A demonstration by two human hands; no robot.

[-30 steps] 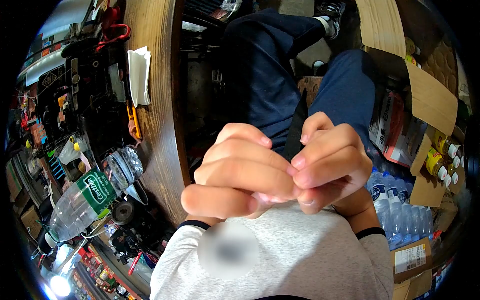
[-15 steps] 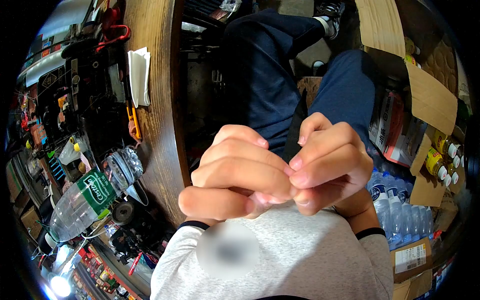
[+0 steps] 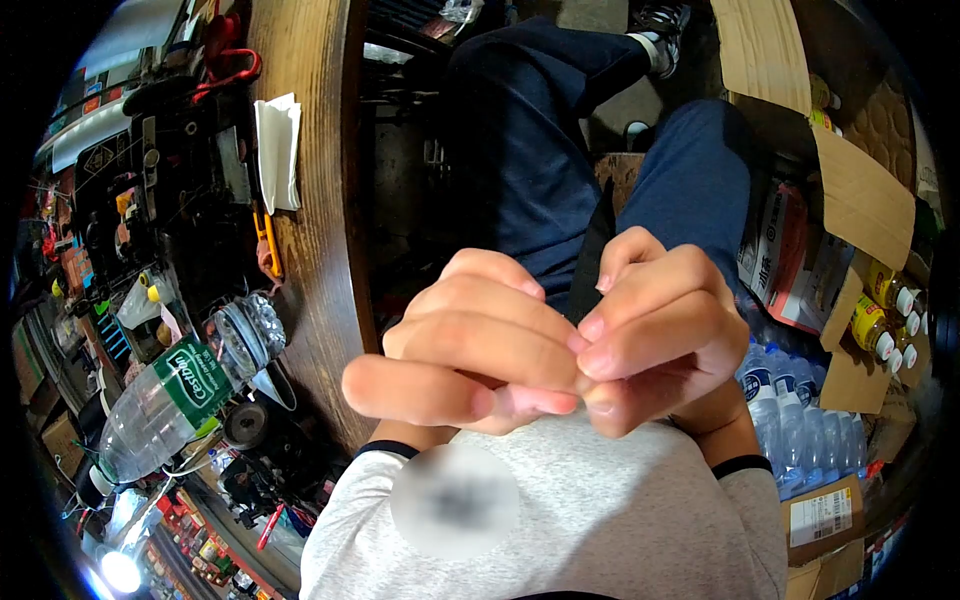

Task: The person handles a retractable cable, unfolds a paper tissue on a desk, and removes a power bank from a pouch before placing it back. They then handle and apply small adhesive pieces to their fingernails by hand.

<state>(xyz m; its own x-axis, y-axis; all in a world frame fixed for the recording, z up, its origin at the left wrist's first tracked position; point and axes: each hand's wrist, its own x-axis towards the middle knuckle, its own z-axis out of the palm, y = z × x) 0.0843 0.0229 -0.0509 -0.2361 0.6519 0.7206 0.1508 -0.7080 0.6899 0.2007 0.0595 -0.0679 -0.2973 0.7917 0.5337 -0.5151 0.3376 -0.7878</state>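
Tabletop (image 3: 320, 260) at left held paper (image 3: 279, 150). Left hand (image 3: 480, 335) and right hand (image 3: 665, 330) were curled, fingertips meeting before the shirt (image 3: 600, 500); any item between them hidden, hold unclear. If pinched too loosely, it could slip out.

Black machinery (image 3: 170, 170), a wooden bench (image 3: 312, 60), packed bottles (image 3: 808, 430) and cartons (image 3: 865, 190) suggest a cluttered workshop or shop.

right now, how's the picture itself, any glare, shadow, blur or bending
Head view: the light glares white at lower left; a shadow covers part of the shirt, and a round blurred patch hides another part; the lens bows the bench edge, and the corners go black; the fingers are brightly lit.
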